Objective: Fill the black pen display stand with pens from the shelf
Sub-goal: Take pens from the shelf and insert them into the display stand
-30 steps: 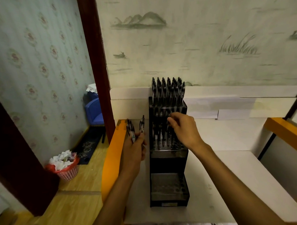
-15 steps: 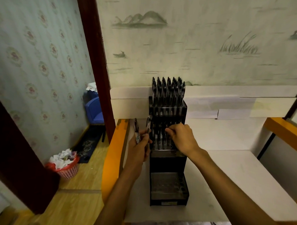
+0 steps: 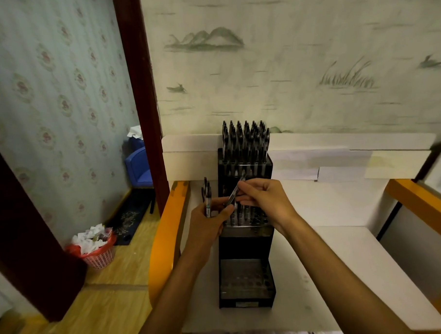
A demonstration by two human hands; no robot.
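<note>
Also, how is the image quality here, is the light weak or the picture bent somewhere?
Head view: dim, warm light, so the black pen display stand loses detail; wide-angle bending curves the door frame; edges blur, and the right hand looks slightly soft.

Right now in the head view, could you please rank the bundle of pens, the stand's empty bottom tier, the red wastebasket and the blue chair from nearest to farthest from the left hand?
1. Bundle of pens: gripped in the left hand itself.
2. Empty bottom tier: just below and right, on the black stand.
3. Red wastebasket and blue chair: both off to the left, basket on the floor, chair beyond the doorway; too close to call.
</note>
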